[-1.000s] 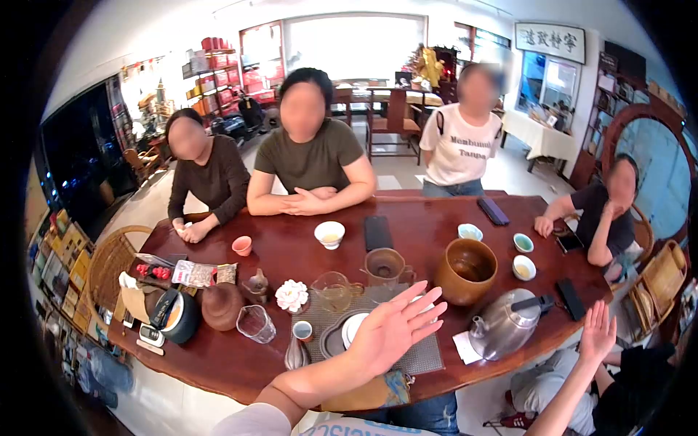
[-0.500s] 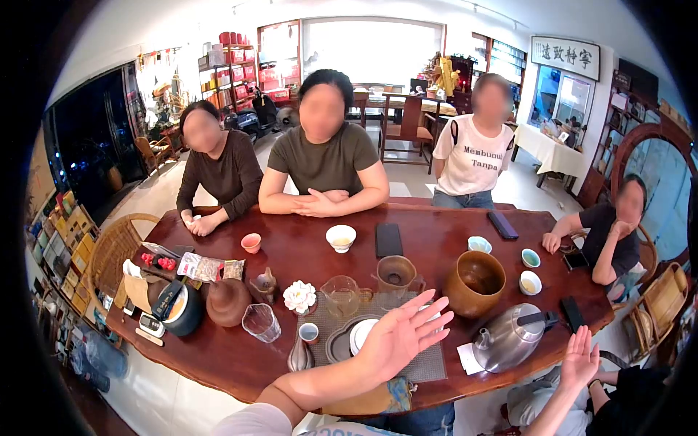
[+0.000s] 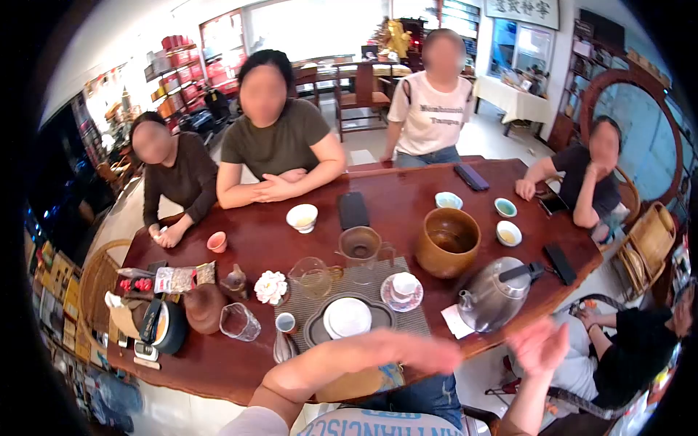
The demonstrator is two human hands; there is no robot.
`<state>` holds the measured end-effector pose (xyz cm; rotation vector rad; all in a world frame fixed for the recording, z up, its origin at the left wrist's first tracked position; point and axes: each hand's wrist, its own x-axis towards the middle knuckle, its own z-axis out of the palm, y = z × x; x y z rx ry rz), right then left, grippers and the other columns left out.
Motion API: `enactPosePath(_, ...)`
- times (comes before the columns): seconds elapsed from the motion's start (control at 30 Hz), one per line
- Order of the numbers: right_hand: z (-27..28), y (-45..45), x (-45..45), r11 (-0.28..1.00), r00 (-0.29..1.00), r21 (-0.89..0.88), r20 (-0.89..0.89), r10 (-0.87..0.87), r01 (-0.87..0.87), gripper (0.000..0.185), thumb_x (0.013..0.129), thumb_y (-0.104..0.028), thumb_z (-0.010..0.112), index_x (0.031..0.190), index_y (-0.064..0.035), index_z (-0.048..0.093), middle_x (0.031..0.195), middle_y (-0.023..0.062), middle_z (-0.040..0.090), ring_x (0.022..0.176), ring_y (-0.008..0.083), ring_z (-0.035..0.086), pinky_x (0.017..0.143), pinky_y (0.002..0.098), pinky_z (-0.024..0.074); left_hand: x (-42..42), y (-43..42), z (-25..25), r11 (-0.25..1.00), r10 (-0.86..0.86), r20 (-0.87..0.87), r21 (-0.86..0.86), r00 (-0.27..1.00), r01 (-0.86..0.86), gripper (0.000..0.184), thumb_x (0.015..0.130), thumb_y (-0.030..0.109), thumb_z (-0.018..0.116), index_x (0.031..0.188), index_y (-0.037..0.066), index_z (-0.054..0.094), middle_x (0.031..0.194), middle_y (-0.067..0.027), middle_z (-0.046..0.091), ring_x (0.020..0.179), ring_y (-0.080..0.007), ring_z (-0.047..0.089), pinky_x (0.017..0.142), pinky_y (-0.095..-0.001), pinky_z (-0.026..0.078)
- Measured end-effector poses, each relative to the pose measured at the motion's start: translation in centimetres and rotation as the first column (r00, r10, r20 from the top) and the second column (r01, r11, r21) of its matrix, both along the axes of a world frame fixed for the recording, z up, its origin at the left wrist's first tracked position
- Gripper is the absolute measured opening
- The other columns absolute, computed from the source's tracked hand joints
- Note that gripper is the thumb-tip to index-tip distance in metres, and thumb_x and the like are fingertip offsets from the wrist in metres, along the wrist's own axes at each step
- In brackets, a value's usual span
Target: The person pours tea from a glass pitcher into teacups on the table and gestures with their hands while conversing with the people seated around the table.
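My left hand (image 3: 411, 350) is held flat in the air over the near table edge, palm down, fingers stretched out and slightly blurred. Right of it, beyond the table edge, my right hand (image 3: 539, 347) is raised with its fingers apart, also blurred. Neither holds anything. Nearest the left hand are a white round lidded vessel (image 3: 347, 317) on a dark tray (image 3: 315, 333) and a small white cup (image 3: 404, 285) on a patterned saucer (image 3: 412, 301). Close to my right hand stands a steel kettle (image 3: 494, 294) with a black handle.
On the wooden table (image 3: 305, 247) stand a brown bowl (image 3: 448, 243), a glass pitcher (image 3: 311, 278), a strainer (image 3: 360, 247), a white flower (image 3: 271, 287), a clay pot (image 3: 205, 309) and several cups. People sit around it; a person (image 3: 632, 341) sits at the lower right.
My left hand has turned from palm-out to flat and lowered, uncovering the white vessel and saucer. My right hand has shifted left. The view has turned, moving the room leftward and up.
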<state>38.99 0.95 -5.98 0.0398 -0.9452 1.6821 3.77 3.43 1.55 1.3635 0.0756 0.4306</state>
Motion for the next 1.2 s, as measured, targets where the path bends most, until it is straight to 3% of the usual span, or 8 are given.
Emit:
enactPosePath(0.1,2.9,-2.3,-5.3,0.903,0.889,0.25,0.392,0.235,-0.349,0.084,0.088,-0.063,0.042,0.126,0.0123,0.045,0.123,0.0374,0.047,0.118,0.0485,0.046,0.102,0.0602,0.0294,0.7,-0.3,-1.4,0.916,-0.323,0.167,0.304,0.932,0.263,0.114,0.07,0.08,0.049,0.141,-0.006,0.028,0.146,-0.0204,0.03,0.136,-0.0306,0.029,0.109,-0.0442,0.024)
enactPosePath(0.17,4.6,-2.2,-8.4,0.655,0.744,0.391,0.514,0.427,-0.646,0.086,0.086,-0.064,0.044,0.128,0.0117,0.045,0.127,0.0342,0.047,0.12,0.0468,0.046,0.103,0.0565,0.0298,1.2,-1.3,-1.2,0.838,-0.436,0.295,0.478,0.85,0.264,0.119,0.066,0.08,0.055,0.141,-0.008,0.027,0.146,-0.0237,0.03,0.135,-0.0345,0.03,0.109,-0.0478,0.021)
enactPosePath(0.23,5.7,-1.0,-10.1,0.281,0.539,0.464,0.663,0.52,-0.84,0.089,0.085,-0.065,0.047,0.129,0.0112,0.044,0.13,0.0309,0.047,0.121,0.0451,0.046,0.104,0.0528,0.0303,1.3,-1.6,-0.6,0.486,-0.792,0.152,0.744,0.591,0.459,0.117,0.071,0.08,0.049,0.14,-0.011,0.025,0.144,-0.0337,0.023,0.132,-0.0482,0.028,0.106,-0.0544,0.024)
enactPosePath(0.5,-0.4,-0.2,-10.3,0.565,0.663,0.349,0.347,0.663,-0.748,0.092,0.084,-0.06,0.054,0.136,0.0126,0.031,0.143,0.0331,0.026,0.135,0.0433,0.026,0.107,0.0567,0.0205,-1.0,1.8,-0.7,0.608,-0.552,0.043,0.704,0.832,0.367,0.111,0.067,0.063,0.071,0.14,-0.009,0.028,0.142,-0.0231,0.036,0.131,-0.0366,0.037,0.109,-0.0499,0.022)
enactPosePath(0.73,-2.6,3.2,-9.8,0.408,0.547,0.365,0.541,0.639,-0.837,0.097,0.085,-0.058,0.053,0.137,0.017,0.022,0.143,0.0357,0.021,0.137,0.0444,0.02,0.11,0.0534,0.0164,-1.9,1.2,0.0,0.618,-0.445,-0.133,0.67,0.885,0.412,0.111,0.069,0.07,0.063,0.137,-0.012,0.03,0.145,-0.0242,0.03,0.133,-0.0374,0.033,0.108,-0.0522,0.024)
enactPosePath(0.83,0.9,1.9,-9.4,0.886,0.794,0.04,0.465,0.392,-0.461,0.105,0.079,-0.066,0.054,0.137,0.0167,0.023,0.142,0.0384,0.02,0.135,0.0464,0.021,0.109,0.0568,0.014,-3.0,1.3,-0.2,0.615,-0.319,0.041,0.769,0.947,0.174,0.114,0.066,0.067,0.069,0.139,-0.011,0.028,0.138,-0.0244,0.039,0.125,-0.0366,0.043,0.104,-0.047,0.031)
enactPosePath(0.97,1.7,2.1,-8.8,0.679,0.797,0.501,0.036,0.603,-0.537,0.098,0.08,-0.065,0.055,0.137,0.011,0.031,0.135,0.0368,0.035,0.13,0.0503,0.029,0.106,0.063,0.0185,-3.9,1.5,-0.5,0.7,-0.5,0.221,0.672,0.837,0.241,0.116,0.062,0.066,0.072,0.14,-0.009,0.028,0.126,-0.0218,0.053,0.113,-0.0343,0.054,0.097,-0.0408,0.039)
enactPosePath(1.2,-5.1,3.8,-10.8,0.872,0.855,-0.014,0.192,0.482,-0.489,0.053,0.084,-0.024,0.06,0.119,0.0144,0.05,0.119,0.031,0.053,0.117,0.0453,0.048,0.102,0.0579,0.0315,-2.7,1.5,-1.3,0.707,-0.265,-0.04,0.672,0.964,0.222,0.096,0.066,0.046,0.079,0.137,-0.004,0.037,0.118,-0.019,0.06,0.107,-0.0317,0.058,0.093,-0.0376,0.043)
